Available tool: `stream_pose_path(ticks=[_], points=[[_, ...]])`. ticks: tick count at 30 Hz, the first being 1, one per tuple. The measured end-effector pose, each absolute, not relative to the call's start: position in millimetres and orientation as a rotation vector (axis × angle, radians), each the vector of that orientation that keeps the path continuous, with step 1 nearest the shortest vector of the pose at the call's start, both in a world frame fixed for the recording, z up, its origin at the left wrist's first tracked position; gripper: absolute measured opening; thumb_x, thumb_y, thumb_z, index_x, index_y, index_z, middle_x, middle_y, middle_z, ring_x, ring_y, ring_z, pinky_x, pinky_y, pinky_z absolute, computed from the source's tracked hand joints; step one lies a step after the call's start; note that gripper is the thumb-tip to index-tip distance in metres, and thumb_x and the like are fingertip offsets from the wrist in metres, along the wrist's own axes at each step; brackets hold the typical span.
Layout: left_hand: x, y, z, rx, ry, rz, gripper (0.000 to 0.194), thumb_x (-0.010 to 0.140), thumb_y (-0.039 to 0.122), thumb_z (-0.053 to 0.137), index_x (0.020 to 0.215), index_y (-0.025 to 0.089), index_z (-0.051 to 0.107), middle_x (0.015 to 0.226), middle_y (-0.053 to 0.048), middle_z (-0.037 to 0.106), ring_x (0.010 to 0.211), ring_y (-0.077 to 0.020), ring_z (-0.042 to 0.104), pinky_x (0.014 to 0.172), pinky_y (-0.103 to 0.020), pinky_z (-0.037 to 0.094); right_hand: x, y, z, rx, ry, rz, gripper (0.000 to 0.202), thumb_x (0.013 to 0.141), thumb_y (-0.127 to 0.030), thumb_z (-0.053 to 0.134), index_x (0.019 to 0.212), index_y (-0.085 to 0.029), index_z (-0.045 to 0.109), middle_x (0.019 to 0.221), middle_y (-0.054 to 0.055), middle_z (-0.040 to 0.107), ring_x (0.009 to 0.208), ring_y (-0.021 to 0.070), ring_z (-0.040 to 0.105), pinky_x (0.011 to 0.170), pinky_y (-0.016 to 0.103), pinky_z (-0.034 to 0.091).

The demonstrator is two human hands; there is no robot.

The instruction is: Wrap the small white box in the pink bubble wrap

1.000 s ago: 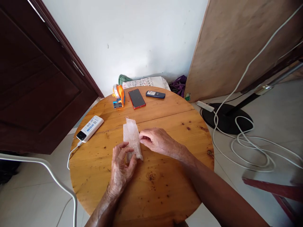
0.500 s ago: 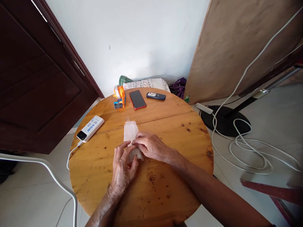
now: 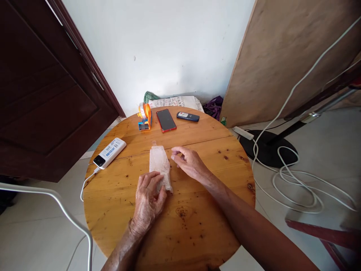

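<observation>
A whitish, crinkled, translucent packet (image 3: 159,160) lies flat on the round wooden table (image 3: 197,233), with a small clear strip at its far end. The fingers of my left hand (image 3: 149,195) rest on the packet's near left part, thumb apart from them, gripping nothing. To the right of the packet, my right hand (image 3: 189,162) is lifted off it, its thumb and index finger apart with nothing between them.
An orange and blue tape dispenser (image 3: 144,117), a red-edged phone (image 3: 166,120) and a dark remote (image 3: 188,116) sit at the table's far side. A white power bank (image 3: 109,153) with a cable is at the left. A black stand base (image 3: 267,148) and coiled cable are on the floor.
My right hand has moved right, away from the packet, and its fingers have parted. More of the packet shows. My left hand stays at the packet's near end, its fingers a little lower.
</observation>
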State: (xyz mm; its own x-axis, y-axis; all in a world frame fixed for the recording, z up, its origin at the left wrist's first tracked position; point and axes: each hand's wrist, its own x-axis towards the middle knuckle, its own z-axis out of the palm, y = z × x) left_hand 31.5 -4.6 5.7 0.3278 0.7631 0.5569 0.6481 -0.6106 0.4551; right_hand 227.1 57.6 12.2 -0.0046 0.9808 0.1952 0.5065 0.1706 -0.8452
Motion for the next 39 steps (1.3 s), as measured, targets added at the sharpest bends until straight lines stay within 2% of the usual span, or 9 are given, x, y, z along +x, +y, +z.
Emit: stream_pose_path(ticks=[3, 10, 14, 16, 21, 27, 31, 39], points=[[32.2, -4.6, 6.8, 2.438, 1.297, 1.158, 0.022, 0.085, 0.010, 0.056, 0.105, 0.018, 0.064, 0.106, -0.010, 0.066, 0.099, -0.0230, 0.059, 0.085, -0.038, 0.052, 222.6, 64.6, 6.4, -1.531, -1.587, 0.796, 0.023, 0.084, -0.021, 0.061, 0.106, -0.018, 0.066, 0.098, 0.005, 0.072, 0.071, 0.0143, 0.063, 0.066, 0.025, 0.045], [32.3, -4.1, 6.8, 2.436, 1.276, 1.165, 0.023, 0.084, 0.009, 0.057, 0.104, 0.018, 0.064, 0.107, -0.010, 0.066, 0.099, -0.0231, 0.059, 0.086, -0.038, 0.052, 202.9, 69.7, 2.0, -1.431, -1.561, 1.049, 0.008, 0.077, -0.022, 0.061, 0.083, -0.017, 0.063, 0.068, -0.003, 0.060, 0.062, 0.0120, 0.052, 0.059, 0.023, 0.037], [31.9, -3.4, 4.5, 2.437, 1.265, 1.167, 0.024, 0.085, 0.009, 0.057, 0.106, 0.018, 0.064, 0.108, -0.010, 0.065, 0.099, -0.0232, 0.059, 0.086, -0.039, 0.051, 203.9, 75.1, 5.7, -1.295, -1.415, 1.336, 0.017, 0.073, -0.031, 0.063, 0.083, -0.017, 0.064, 0.056, -0.008, 0.046, 0.051, 0.0092, 0.040, 0.050, 0.022, 0.028], [32.1, -3.0, 3.6, 2.432, 1.272, 1.175, 0.024, 0.085, 0.009, 0.057, 0.106, 0.018, 0.064, 0.108, -0.010, 0.065, 0.098, -0.0231, 0.058, 0.085, -0.039, 0.052, 204.0, 78.7, 8.4, -1.289, -1.365, 1.402, 0.022, 0.068, -0.032, 0.067, 0.083, -0.017, 0.062, 0.055, -0.009, 0.044, 0.050, 0.0086, 0.036, 0.049, 0.022, 0.025], [33.7, -2.5, 3.4, 2.401, 1.283, 1.206, 0.023, 0.084, 0.009, 0.057, 0.104, 0.018, 0.065, 0.107, -0.010, 0.065, 0.098, -0.0230, 0.059, 0.085, -0.038, 0.052, 202.0, 85.0, 9.6, -1.278, -1.309, 1.391, 0.022, 0.061, -0.029, 0.068, 0.076, -0.017, 0.058, 0.060, -0.007, 0.050, 0.055, 0.0093, 0.041, 0.052, 0.022, 0.028], [33.6, -3.1, 2.8, 2.408, 1.284, 1.213, 0.023, 0.084, 0.009, 0.057, 0.105, 0.018, 0.064, 0.107, -0.010, 0.065, 0.098, -0.0231, 0.059, 0.084, -0.038, 0.052, 197.9, 81.7, 3.2, -1.221, -1.342, 1.226, 0.021, 0.065, -0.035, 0.058, 0.058, -0.019, 0.046, 0.057, -0.007, 0.038, 0.057, 0.0092, 0.033, 0.052, 0.023, 0.023], [32.8, -4.1, 2.9, 2.438, 1.302, 1.174, 0.024, 0.085, 0.010, 0.056, 0.106, 0.017, 0.063, 0.108, -0.010, 0.064, 0.098, -0.0231, 0.058, 0.084, -0.039, 0.053, 194.4, 78.6, 3.5, -1.209, -1.366, 1.147, 0.016, 0.067, -0.033, 0.056, 0.062, -0.019, 0.048, 0.059, -0.006, 0.040, 0.060, 0.0100, 0.036, 0.053, 0.023, 0.026], [32.9, -4.6, 4.9, 2.444, 1.317, 1.162, 0.024, 0.084, 0.009, 0.056, 0.105, 0.019, 0.064, 0.106, -0.009, 0.066, 0.096, -0.0228, 0.060, 0.084, -0.038, 0.053, 190.6, 69.7, 7.9, -1.232, -1.456, 1.218, 0.015, 0.070, -0.030, 0.060, 0.076, -0.018, 0.054, 0.066, -0.005, 0.050, 0.061, 0.0107, 0.043, 0.054, 0.021, 0.033]])
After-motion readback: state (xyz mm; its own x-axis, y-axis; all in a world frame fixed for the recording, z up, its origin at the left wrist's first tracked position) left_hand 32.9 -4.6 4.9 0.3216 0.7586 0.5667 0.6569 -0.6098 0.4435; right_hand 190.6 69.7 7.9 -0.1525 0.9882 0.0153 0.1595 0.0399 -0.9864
